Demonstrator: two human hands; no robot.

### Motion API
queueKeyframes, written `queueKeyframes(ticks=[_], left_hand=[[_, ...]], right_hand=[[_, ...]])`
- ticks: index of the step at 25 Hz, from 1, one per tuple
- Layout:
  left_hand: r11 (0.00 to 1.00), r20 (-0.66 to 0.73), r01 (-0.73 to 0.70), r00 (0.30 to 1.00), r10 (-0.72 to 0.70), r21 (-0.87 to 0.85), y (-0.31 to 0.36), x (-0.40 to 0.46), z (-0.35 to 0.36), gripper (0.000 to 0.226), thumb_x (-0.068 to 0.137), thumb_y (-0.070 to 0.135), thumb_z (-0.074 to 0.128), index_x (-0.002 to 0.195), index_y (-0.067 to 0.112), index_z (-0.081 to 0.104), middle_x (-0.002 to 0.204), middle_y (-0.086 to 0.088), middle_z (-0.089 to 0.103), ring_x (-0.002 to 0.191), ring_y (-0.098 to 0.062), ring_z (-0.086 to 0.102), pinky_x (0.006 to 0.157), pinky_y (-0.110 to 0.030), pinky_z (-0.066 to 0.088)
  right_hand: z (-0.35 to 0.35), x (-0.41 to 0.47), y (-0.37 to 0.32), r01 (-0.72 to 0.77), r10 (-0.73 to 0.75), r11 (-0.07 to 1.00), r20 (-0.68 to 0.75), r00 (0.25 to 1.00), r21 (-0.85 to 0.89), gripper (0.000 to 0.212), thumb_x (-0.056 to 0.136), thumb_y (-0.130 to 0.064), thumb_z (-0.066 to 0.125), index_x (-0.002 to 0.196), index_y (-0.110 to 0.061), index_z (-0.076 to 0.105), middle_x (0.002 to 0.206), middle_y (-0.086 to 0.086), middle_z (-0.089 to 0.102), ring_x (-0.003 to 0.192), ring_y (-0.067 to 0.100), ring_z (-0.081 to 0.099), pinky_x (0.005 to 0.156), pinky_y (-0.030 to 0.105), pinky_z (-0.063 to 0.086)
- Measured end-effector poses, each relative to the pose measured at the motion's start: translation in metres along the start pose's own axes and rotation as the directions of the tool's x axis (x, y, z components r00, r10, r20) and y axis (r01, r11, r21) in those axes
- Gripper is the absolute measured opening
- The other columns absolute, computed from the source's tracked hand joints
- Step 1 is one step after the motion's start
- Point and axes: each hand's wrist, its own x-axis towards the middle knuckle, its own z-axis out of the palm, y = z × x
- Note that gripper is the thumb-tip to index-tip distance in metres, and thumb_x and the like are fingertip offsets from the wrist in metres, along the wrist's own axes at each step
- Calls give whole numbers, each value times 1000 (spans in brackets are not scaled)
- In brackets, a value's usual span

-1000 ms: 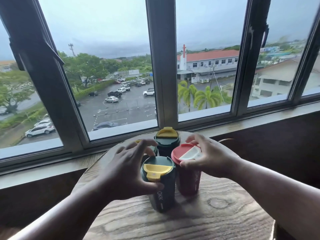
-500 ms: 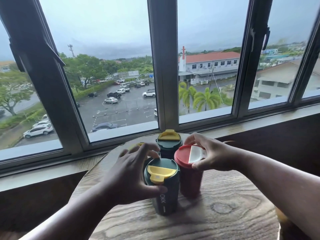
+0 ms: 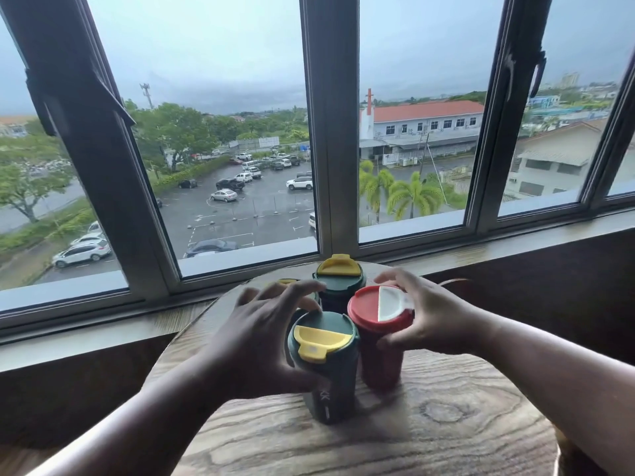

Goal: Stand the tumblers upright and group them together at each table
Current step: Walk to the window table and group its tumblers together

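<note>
A round wooden table (image 3: 429, 438) with bold grain stands against a wooden sill (image 3: 86, 333) below a row of grey-framed windows (image 3: 335, 132). Beyond the glass, parked cars dot a wet car park (image 3: 240, 214) edged by trees (image 3: 171, 132) and palms (image 3: 409, 194). A red-roofed building (image 3: 426, 123) sits under an overcast sky.

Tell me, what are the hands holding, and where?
The left hand grips the near green tumbler around its upper body. The right hand holds the red tumbler at its lid rim.
</note>
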Motion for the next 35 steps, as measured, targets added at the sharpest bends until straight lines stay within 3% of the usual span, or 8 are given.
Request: queueKeyframes(ticks=[3,9,18,21,24,27,31,35], left_hand=[[1000,-44,-12,999,11,-14,1,0,4,107,52,82,72,141,43,26,124,29,59,129,2,40,103,-40,34],[1000,-72,-19,997,18,-11,-1,1,7,103,53,81,71,139,40,32,124,30,59,128,2,41,102,-38,33],[998,-44,-55,998,55,-12,-6,0,5,120,51,92,66,151,41,22,134,32,49,135,3,33,108,-33,26],[991,-96,-36,995,23,-128,-15,-1,4,112,54,90,65,149,44,28,133,32,50,134,3,35,110,-33,26],[941,-182,18,980,-84,-339,-30,0,8,85,65,73,66,141,48,38,128,29,56,129,2,44,106,-29,32],[831,-129,116,967,-220,-544,-54,10,12,73,67,56,66,136,47,44,131,22,58,126,-2,50,100,-32,42],[746,116,196,981,-159,-636,-77,23,19,92,61,40,84,142,39,42,141,10,54,125,-1,54,98,-25,47],[624,151,222,975,-165,-749,-80,28,27,87,69,0,86,141,30,47,138,-1,55,116,-11,63,85,-24,56]], right_hand=[[-2,6,3,26,-25,994,4,1000,-109,84,49,-58,83,120,-49,40,117,-13,64,107,10,63,93,41,53],[-2,11,8,42,-42,998,8,999,-43,85,46,-52,85,118,-53,40,118,-12,63,107,13,63,93,45,53],[-5,6,8,51,-50,997,11,999,-54,103,44,-75,82,132,-52,34,136,-18,54,127,7,52,107,39,45],[-4,1,7,47,-47,998,-10,999,-32,104,52,-65,86,139,-44,34,134,-20,51,125,3,50,106,22,41],[-2,-5,5,17,-17,999,-8,1000,38,97,65,-37,91,143,-33,34,124,-23,43,110,-10,47,85,-7,31],[0,-5,5,15,-14,1000,-39,999,19,88,66,-31,91,138,-29,41,120,-21,48,102,-21,44,80,-6,31],[3,-5,2,16,-15,1000,-97,995,9,77,62,-30,92,125,-32,48,110,-17,60,104,-19,48,80,0,37],[3,-8,-1,28,-28,1000,-109,994,-7,76,62,-32,91,127,-27,51,106,-18,60,99,-17,51,75,0,37]])
